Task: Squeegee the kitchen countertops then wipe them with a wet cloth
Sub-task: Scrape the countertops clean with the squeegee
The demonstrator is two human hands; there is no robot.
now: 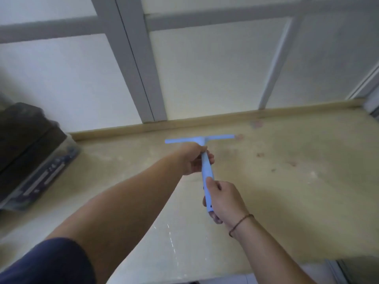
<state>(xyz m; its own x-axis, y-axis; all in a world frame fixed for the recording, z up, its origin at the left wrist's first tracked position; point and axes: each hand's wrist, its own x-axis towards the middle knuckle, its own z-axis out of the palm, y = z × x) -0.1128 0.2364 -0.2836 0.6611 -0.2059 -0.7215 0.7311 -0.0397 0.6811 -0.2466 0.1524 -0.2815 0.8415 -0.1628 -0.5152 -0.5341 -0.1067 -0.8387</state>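
A light blue squeegee [206, 168] points away from me over the beige countertop [287, 181]. Its blade lies crosswise near the back of the counter, close to the raised back edge. My left hand [194, 159] grips the upper part of the handle just below the blade. My right hand [223, 199] grips the lower end of the handle, with a thin cord bracelet on the wrist. Small reddish-brown stains dot the countertop to the right of the blade. No cloth is in view.
A dark bundle on a clear plastic container [30, 160] stands at the counter's left end. Frosted window panels with grey frames [143, 78] rise behind the back edge. The counter's front edge runs along the bottom right.
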